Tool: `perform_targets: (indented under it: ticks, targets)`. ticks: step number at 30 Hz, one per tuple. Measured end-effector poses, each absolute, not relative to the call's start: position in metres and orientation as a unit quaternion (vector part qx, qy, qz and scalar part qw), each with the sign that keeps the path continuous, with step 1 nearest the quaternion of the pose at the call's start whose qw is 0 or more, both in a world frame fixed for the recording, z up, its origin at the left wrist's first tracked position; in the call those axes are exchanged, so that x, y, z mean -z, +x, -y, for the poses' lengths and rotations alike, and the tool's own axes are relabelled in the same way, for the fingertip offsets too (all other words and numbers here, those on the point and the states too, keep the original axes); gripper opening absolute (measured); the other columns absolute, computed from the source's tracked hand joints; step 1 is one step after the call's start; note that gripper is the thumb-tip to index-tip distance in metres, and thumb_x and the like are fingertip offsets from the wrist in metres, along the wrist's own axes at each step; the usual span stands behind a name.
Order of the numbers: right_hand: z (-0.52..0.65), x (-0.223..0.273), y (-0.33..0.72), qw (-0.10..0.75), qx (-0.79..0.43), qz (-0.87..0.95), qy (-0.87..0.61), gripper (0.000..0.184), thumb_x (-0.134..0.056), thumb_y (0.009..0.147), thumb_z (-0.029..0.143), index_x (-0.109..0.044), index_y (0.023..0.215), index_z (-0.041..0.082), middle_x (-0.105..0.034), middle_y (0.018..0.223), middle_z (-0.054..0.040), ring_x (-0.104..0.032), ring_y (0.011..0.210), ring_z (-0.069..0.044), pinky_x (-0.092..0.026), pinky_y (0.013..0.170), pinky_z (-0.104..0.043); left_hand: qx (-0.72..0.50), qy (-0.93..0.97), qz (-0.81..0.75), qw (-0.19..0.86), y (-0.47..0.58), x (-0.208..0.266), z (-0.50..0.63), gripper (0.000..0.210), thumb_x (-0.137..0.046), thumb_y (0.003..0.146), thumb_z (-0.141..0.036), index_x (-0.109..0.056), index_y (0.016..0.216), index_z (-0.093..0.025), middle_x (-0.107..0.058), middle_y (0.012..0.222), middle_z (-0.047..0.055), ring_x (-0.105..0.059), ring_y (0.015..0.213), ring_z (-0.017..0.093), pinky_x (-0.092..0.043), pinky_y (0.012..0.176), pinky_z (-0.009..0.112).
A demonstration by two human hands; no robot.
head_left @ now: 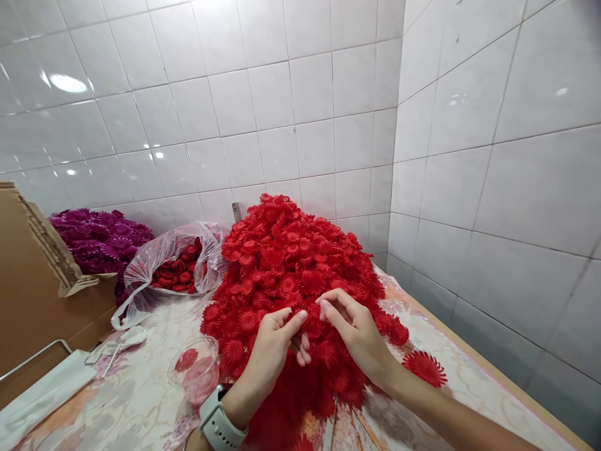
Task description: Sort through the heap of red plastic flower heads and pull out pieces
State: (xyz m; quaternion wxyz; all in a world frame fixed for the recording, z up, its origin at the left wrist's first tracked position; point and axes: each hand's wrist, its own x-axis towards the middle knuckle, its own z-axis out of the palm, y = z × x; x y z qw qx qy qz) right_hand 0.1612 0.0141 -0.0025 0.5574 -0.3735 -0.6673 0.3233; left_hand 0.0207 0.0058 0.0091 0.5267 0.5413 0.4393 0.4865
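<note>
Both of my hands are raised in front of a tall heap of red artificial flower heads (291, 250) with thin, curled petals. My left hand (271, 343) has its thumb and index finger drawn together, the other fingers curled beneath. Opposite it, a short gap away, the thumb and forefinger of my right hand (359, 335) come together in a pinch. Whatever either hand holds cannot be made out against the red behind. Apart from the heap, one red flower head (425, 368) lies on the cloth by my right forearm.
Left of the heap are a clear plastic tub (213, 348) with red pieces, a plastic bag (141, 266) of darker red flowers, a purple flower pile (106, 235) and a cardboard box (42, 275). Thin strips (329, 432) lie on the floral tablecloth (136, 407). Tiled walls (267, 94) close the corner.
</note>
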Motion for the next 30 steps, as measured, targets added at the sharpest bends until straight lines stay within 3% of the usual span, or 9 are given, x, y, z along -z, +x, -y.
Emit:
perform_targets:
  ticks: [6, 10, 13, 17, 21, 30]
  targets:
    - [-0.011, -0.002, 0.161, 0.498, -0.362, 0.712, -0.337, 0.017, -0.052, 0.081, 0.035, -0.053, 0.076, 0.019, -0.055, 0.07, 0.0019, -0.051, 0.065, -0.012, -0.041, 0.062, -0.024, -0.461, 0.586, -0.461, 0.482, 0.02, -0.008, -0.004, 0.048, -0.057, 0.065, -0.057, -0.037, 0.045, -0.018, -0.032, 0.029, -0.009, -0.035, 0.026, 0.006, -0.022, 0.031, 0.017]
    - [-0.01, -0.007, 0.164, 0.467, -0.375, 0.735, -0.318, 0.013, -0.055, 0.079, 0.031, -0.053, 0.074, 0.019, -0.058, 0.07, 0.0025, -0.053, 0.066, -0.013, -0.042, 0.062, -0.024, -0.461, 0.598, -0.438, 0.488, 0.021, -0.012, -0.003, 0.048, -0.049, 0.07, -0.06, -0.048, 0.053, -0.016, -0.044, 0.037, -0.004, -0.043, 0.034, 0.008, -0.033, 0.036, 0.019]
    - [-0.013, -0.008, 0.165, 0.472, -0.31, 0.753, -0.337, 0.006, -0.054, 0.077, 0.023, -0.054, 0.072, 0.019, -0.057, 0.069, 0.0026, -0.052, 0.065, -0.012, -0.042, 0.061, -0.024, -0.458, 0.615, -0.405, 0.498, 0.023, -0.014, -0.001, 0.038, -0.055, 0.071, -0.052, -0.055, 0.062, -0.015, -0.052, 0.053, -0.003, -0.049, 0.046, 0.01, -0.043, 0.045, 0.021]
    - [-0.016, -0.005, 0.166, 0.506, -0.257, 0.735, -0.371, 0.009, -0.047, 0.078, 0.019, -0.053, 0.071, 0.019, -0.055, 0.065, 0.0027, -0.05, 0.06, -0.012, -0.04, 0.059, -0.024, -0.455, 0.604, -0.397, 0.52, 0.026, -0.013, 0.001, 0.027, -0.056, 0.074, -0.042, -0.06, 0.073, -0.015, -0.061, 0.07, 0.001, -0.058, 0.061, 0.014, -0.048, 0.053, 0.022]
    - [-0.019, 0.0, 0.164, 0.537, -0.33, 0.676, -0.382, 0.011, -0.046, 0.079, 0.025, -0.051, 0.073, 0.019, -0.055, 0.064, 0.0026, -0.051, 0.06, -0.013, -0.042, 0.058, -0.025, -0.474, 0.564, -0.4, 0.545, 0.026, -0.009, -0.002, 0.027, -0.059, 0.071, -0.04, -0.06, 0.076, -0.014, -0.067, 0.074, 0.005, -0.064, 0.071, 0.019, -0.05, 0.056, 0.025]
    - [-0.026, 0.008, 0.159, 0.626, -0.508, 0.473, -0.356, 0.016, -0.053, 0.073, 0.032, -0.043, 0.07, 0.02, -0.053, 0.059, 0.0031, -0.055, 0.054, -0.013, -0.048, 0.056, -0.028, -0.512, 0.477, -0.365, 0.614, 0.027, -0.012, -0.001, 0.029, -0.069, 0.063, -0.038, -0.06, 0.075, -0.013, -0.07, 0.079, 0.009, -0.065, 0.088, 0.026, -0.05, 0.082, 0.037]
